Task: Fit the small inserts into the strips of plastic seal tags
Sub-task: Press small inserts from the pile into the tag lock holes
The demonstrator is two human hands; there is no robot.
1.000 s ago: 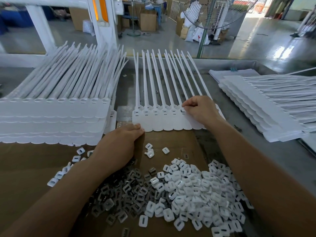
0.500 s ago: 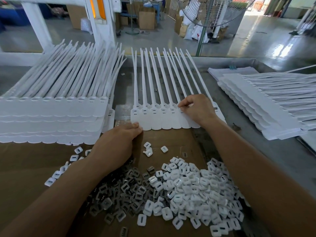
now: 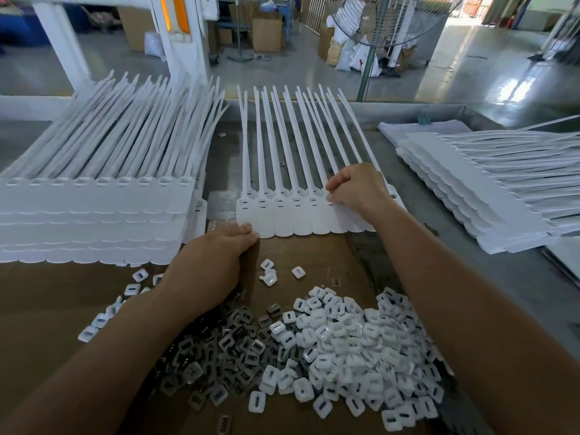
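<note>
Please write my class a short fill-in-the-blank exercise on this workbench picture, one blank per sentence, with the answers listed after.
The right hand pinches a tag head on the strip, while the ____ lies flat at its near edge.
The white inserts lie ____ of the dark inserts.
Both piles rest on brown ____.
Answers: left hand; right; cardboard.

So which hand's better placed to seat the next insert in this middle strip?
Right. The right hand sits at the socket row of the strip, fingertips curled there; the left hand lies flat against its near left corner, likely steadying it.
</note>
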